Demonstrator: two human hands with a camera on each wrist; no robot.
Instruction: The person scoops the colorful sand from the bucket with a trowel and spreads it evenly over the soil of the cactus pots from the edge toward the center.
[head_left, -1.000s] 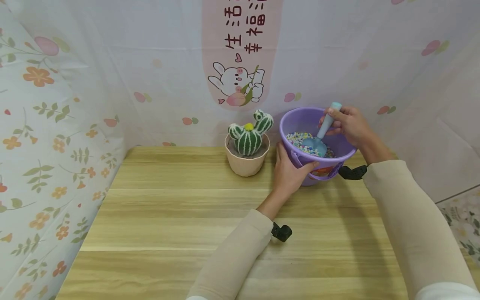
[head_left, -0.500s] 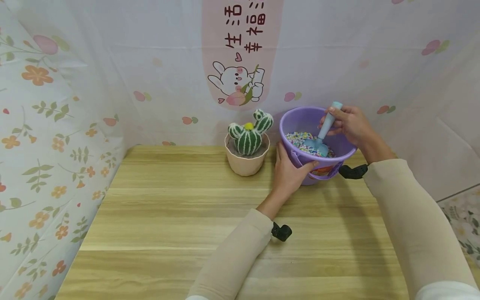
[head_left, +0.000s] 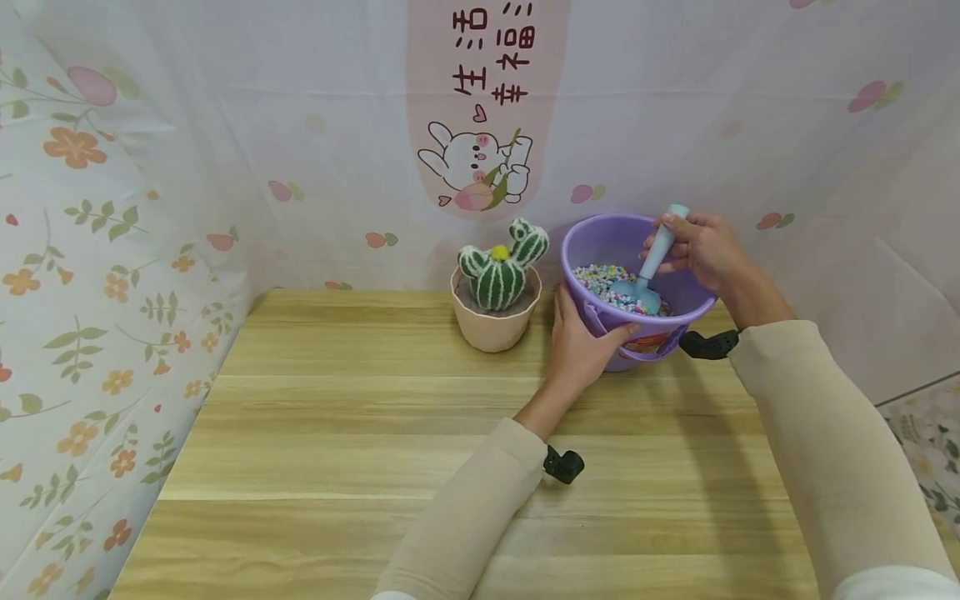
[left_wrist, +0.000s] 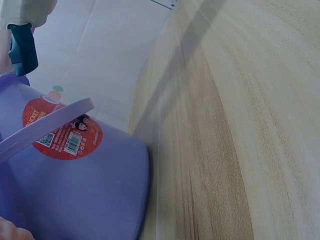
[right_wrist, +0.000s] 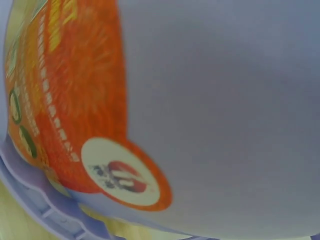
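At the back right of the table, a purple bucket [head_left: 587, 310] stands with small pastel beads [head_left: 600, 279] inside. My right hand [head_left: 708, 250] grips the light blue handle of a toy shovel [head_left: 660, 250], which slants down into the bucket. The shovel's blade lies in the beads, partly covered by them. My left hand [head_left: 577, 346] holds the bucket's near left side, thumb on the front and fingers round the side. In the left wrist view the bucket's handle [left_wrist: 50, 127] hangs across a red label. In the right wrist view the bucket wall [right_wrist: 220, 120] and its orange label fill most of the picture.
Just left of the bucket stands a knitted cactus [head_left: 498, 283] in a pale pink pot [head_left: 491, 332]. A printed cloth [head_left: 322, 150] hangs right behind the wooden table [head_left: 337, 467], and a floral cloth [head_left: 97, 333] hangs along the left side.
The shovel's blade has shifted slightly to the right in the beads, still gripped by my right hand. My left hand, the bucket and the cactus stay in place.
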